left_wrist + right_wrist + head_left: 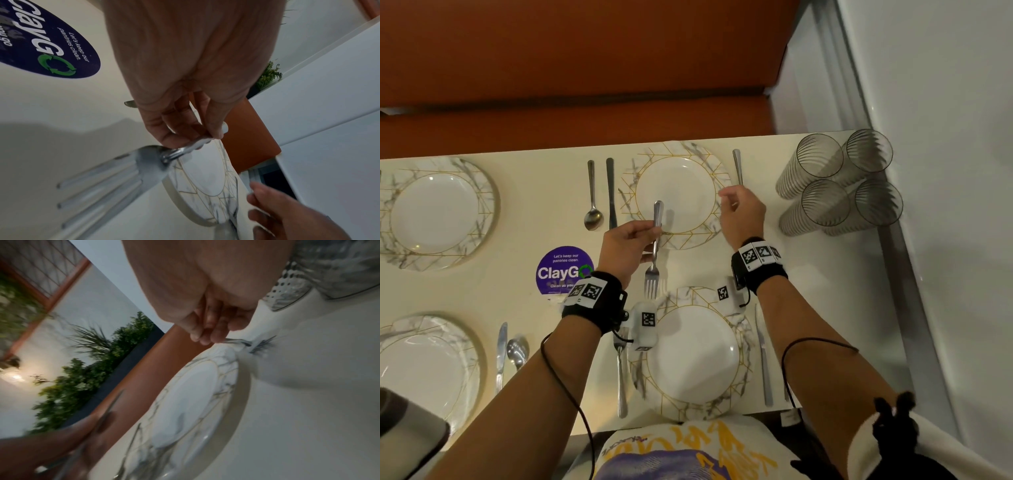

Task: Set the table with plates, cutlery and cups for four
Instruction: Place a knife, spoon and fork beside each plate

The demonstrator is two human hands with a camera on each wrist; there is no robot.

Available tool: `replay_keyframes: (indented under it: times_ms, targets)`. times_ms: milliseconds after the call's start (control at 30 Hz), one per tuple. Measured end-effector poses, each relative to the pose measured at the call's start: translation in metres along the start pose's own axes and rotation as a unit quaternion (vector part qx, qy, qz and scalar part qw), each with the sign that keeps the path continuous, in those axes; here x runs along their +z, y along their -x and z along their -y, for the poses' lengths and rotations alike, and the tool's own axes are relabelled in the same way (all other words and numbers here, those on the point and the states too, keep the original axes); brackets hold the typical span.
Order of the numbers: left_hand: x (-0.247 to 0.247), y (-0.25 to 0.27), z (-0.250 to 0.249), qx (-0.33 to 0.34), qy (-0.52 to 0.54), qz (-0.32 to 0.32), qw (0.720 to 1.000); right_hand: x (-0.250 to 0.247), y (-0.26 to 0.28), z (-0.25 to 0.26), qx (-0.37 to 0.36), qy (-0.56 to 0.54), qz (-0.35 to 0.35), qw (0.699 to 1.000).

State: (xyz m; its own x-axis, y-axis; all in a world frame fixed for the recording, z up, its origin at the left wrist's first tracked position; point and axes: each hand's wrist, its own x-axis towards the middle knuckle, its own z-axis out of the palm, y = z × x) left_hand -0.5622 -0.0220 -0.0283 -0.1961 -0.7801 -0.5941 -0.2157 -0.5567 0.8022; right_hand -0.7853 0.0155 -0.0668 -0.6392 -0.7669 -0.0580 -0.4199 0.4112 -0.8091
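My left hand pinches a steel fork by its handle, tines toward me, above the near rim of the far right plate. In the left wrist view its fingers grip the handle of this fork, and the tines look large. A second fork lies to the right of that plate. My right hand covers its near end. In the right wrist view the bunched fingertips pinch its neck, the tines resting on the table beside the plate.
Four ribbed glasses stand at the far right by the wall. A spoon and knife lie left of the far plate. Three other plates have cutlery beside them. A purple sticker marks the table; an orange bench lies beyond.
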Motion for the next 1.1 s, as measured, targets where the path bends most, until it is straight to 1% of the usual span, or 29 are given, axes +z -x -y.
replay_keyframes:
  times_ms: [67,200,267,367,467,567,667,733,800,867,933,1033,1100]
  targets:
    - [-0.001,0.004,0.002,0.006,0.002,0.006,1.000,0.009,0.018,0.018,-0.019,-0.036,0.051,0.998]
    - [-0.008,0.017,0.005,0.014,-0.004,0.018,1.000,0.029,0.047,0.054,0.002,-0.061,0.166,0.984]
    - [-0.018,0.026,0.006,0.022,-0.003,0.025,0.999,0.039,0.057,0.069,0.001,-0.056,0.193,0.980]
    - [-0.047,0.035,0.010,0.029,0.002,0.035,0.999,0.058,0.070,0.085,0.004,-0.075,0.196,0.978]
    - [-0.088,0.037,0.020,0.029,0.001,0.058,0.998,0.084,0.084,0.109,0.007,-0.083,0.195,0.977]
    - [-0.138,0.035,0.033,0.027,-0.029,0.083,0.996,0.115,0.099,0.139,0.016,-0.115,0.163,0.980]
    - [-0.191,0.033,0.042,0.033,-0.015,0.088,0.995,0.150,0.119,0.167,0.049,-0.155,0.127,0.979]
    - [-0.228,0.031,0.043,0.041,-0.007,0.092,0.995,0.180,0.138,0.182,0.065,-0.159,0.122,0.978]
    - [-0.266,0.029,0.042,0.057,-0.005,0.085,0.995,0.213,0.161,0.194,0.077,-0.140,0.145,0.976]
    - [-0.299,0.027,0.041,0.067,0.012,0.062,0.996,0.243,0.183,0.207,0.089,-0.127,0.187,0.970]
    - [-0.326,0.024,0.038,0.070,0.027,0.041,0.996,0.268,0.201,0.221,0.080,-0.122,0.214,0.966]
    - [-0.357,0.017,0.034,0.072,0.034,0.026,0.996,0.297,0.208,0.241,0.067,-0.106,0.210,0.969]
    - [-0.371,0.010,0.032,0.074,0.037,0.017,0.996,0.309,0.201,0.251,0.083,-0.114,0.232,0.962]
